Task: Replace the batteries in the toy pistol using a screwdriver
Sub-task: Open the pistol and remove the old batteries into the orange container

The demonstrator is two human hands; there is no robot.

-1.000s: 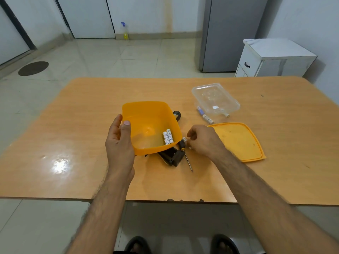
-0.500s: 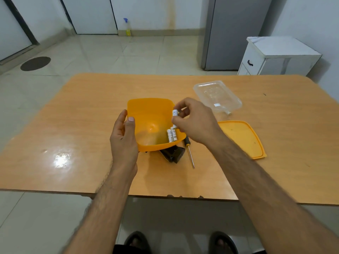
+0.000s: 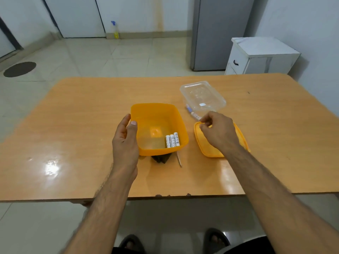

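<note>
**Three batteries in the orange tub, your right hand over the lid**

Your left hand (image 3: pixel 125 142) holds the orange plastic tub (image 3: pixel 157 116) by its left wall: the thumb lies on the rim and the other fingers go down the outside. The tub is tilted toward you and stands near the middle of the wooden table (image 3: pixel 82 125). Inside it, against the wall at the near right corner, three white cylindrical batteries (image 3: pixel 172 141) lie side by side and touch each other.

Under the near edge of the tub you see only a small part of the black toy pistol (image 3: pixel 161 159); the rest is hidden by the tub. Just to its right the thin metal shaft of the screwdriver (image 3: pixel 179 160) sticks out toward the near edge of the table; its handle is hidden.

Your right hand (image 3: pixel 218 132) is above the flat orange plastic lid (image 3: pixel 205 147), which lies on the table just to the right of the tub. The fingers are curled, thumb and forefinger close together at the far left corner of the lid; I cannot tell if they pinch something.

Beyond this hand a clear plastic container (image 3: pixel 201 96) stands toward the far right side of the table. At its near left side lie a few more batteries with blue and white ends (image 3: pixel 192 113).
</note>
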